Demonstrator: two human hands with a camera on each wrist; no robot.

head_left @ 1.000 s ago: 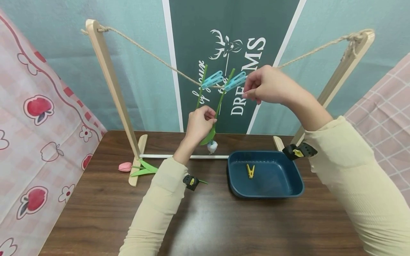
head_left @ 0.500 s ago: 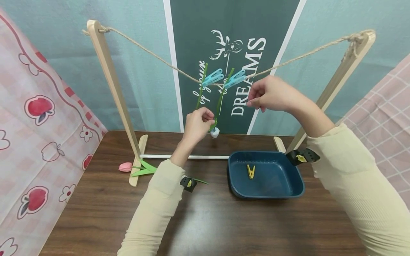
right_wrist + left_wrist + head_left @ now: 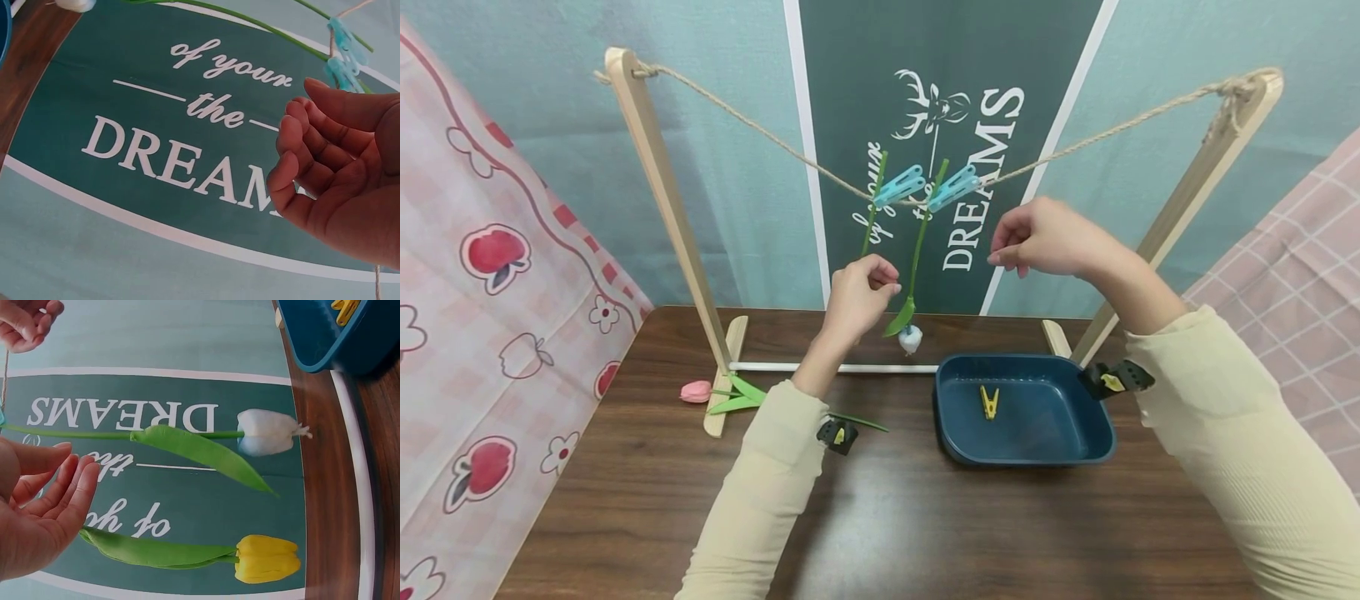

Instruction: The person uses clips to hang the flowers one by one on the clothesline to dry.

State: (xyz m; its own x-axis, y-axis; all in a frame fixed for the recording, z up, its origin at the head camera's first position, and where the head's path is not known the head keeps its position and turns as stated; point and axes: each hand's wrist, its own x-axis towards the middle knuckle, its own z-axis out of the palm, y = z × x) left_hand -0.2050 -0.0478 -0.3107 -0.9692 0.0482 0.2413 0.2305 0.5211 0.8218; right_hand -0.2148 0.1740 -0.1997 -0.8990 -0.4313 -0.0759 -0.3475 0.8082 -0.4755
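Two blue clothespins, a left one [image 3: 900, 185] and a right one [image 3: 955, 187], clip flower stems to a sagging rope [image 3: 760, 129]. From the right one a white tulip [image 3: 267, 432] hangs bloom down; beside it hangs a yellow tulip [image 3: 267, 559], its bloom hidden behind my left hand in the head view. My left hand [image 3: 861, 292] is just left of the white tulip's stem, holding nothing, thumb and fingers apart in the left wrist view. My right hand [image 3: 1048, 237], loosely curled and holding nothing, is right of and below the right clothespin.
A pink tulip [image 3: 696, 391] lies on the table at left, across the wooden stand's foot [image 3: 715, 421]. A blue basin [image 3: 1022, 460] at right holds a yellow clothespin [image 3: 989, 402]. Wooden posts [image 3: 658, 192] carry the rope; a white rod [image 3: 782, 367] runs low between them.
My left hand has let go of the white tulip and shifted slightly left; the flower, lifted half a second ago, hangs lower. My right hand has moved down and right, away from the clothespin.
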